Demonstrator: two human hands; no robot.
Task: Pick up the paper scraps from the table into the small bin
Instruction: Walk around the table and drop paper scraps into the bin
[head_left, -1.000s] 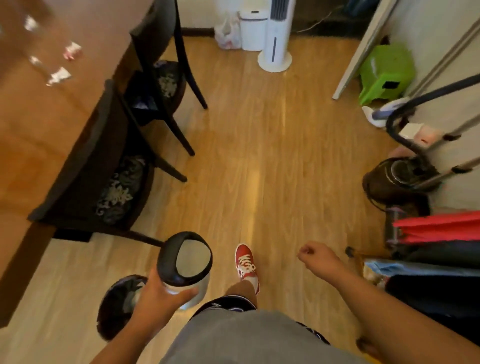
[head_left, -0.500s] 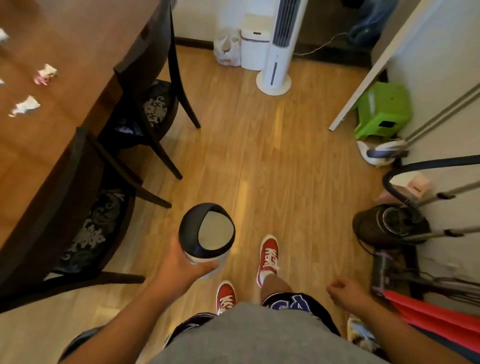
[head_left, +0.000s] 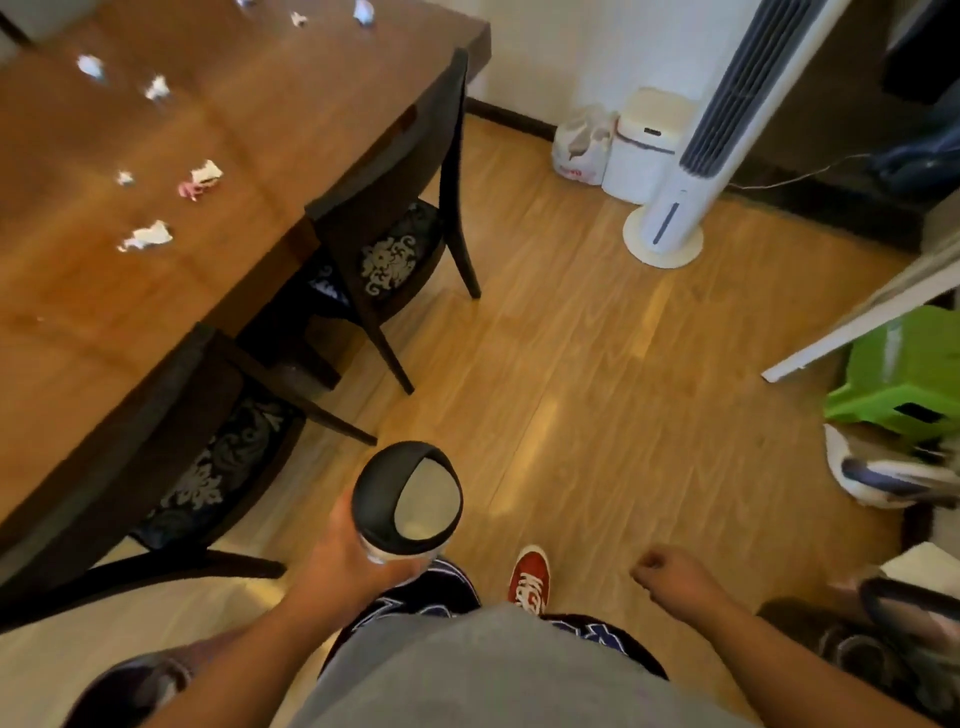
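Left hand (head_left: 353, 551) is wrapped around the body of the small bin (head_left: 408, 499), fingers closed on its lower wall, holding it upright above the wooden floor (head_left: 597, 364). Bin detail: black domed lid with a pale swing flap facing up.

Paper scraps lie well apart from the left hand, up and to its left, on the wooden table (head_left: 104, 322). Nearest to the hand is a white scrap (head_left: 148, 237); beyond it, a pink-and-white scrap (head_left: 200, 179) with a small white scrap (head_left: 124, 177) just beside it. Farther up the table are two more white scraps (head_left: 156, 88), and others sit at the far end (head_left: 363, 10), blurred.

Two dark chairs stand between the hand and the table edge: the near chair (head_left: 208, 467) directly left of the bin, the far chair (head_left: 395, 249) above it.

Right hand (head_left: 670, 571) hangs to the right of the bin, fingers curled loosely into a near fist, holding nothing. A red shoe (head_left: 530, 577) shows between the two hands.
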